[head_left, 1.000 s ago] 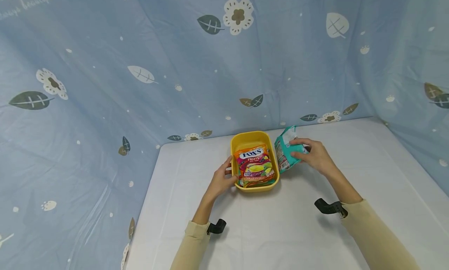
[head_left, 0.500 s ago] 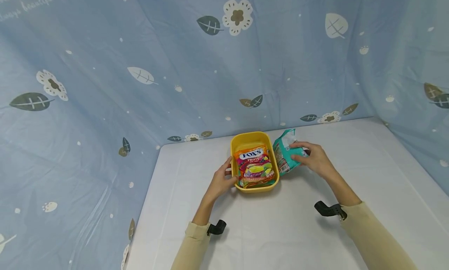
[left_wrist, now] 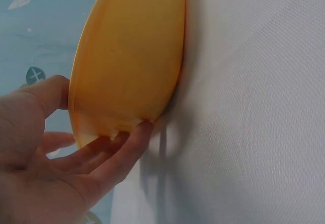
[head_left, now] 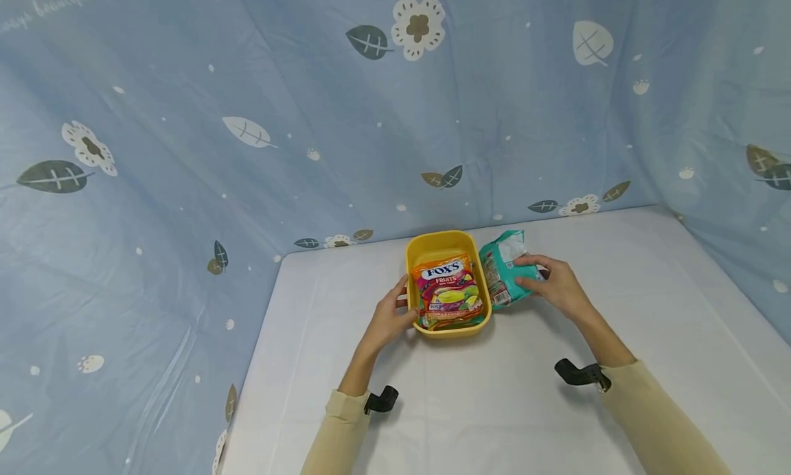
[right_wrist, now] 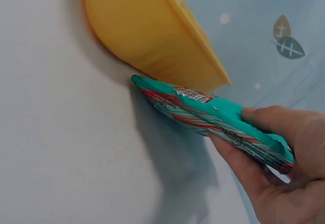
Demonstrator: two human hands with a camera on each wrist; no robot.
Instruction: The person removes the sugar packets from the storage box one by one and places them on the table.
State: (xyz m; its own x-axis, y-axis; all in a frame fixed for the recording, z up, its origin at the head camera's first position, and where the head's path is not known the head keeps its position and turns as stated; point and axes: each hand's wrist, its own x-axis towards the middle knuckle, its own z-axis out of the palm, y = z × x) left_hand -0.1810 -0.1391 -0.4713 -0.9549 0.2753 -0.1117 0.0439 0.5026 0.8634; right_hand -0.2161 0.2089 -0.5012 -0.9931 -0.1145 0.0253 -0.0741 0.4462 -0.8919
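Observation:
A yellow plastic bin sits toward the back of the table. Inside lies an orange bag of Fox's Fruits candy, with a bit of teal wrapper showing under it. My left hand grips the bin's left side, thumb at the rim and fingers against the outer wall. On the other side, my right hand pinches a teal candy bag by its right edge, thumb above and fingers beneath. In the right wrist view, this bag's far end is right by the bin's base.
A white cloth covers the table. Close behind the bin hangs a blue curtain with leaf and flower prints, which also runs along both sides. Each wrist wears a black camera mount.
My right hand has lowered the teal bag slightly toward me, and the bag has turned flatter beside the bin. The left hand and the bin have stayed in place.

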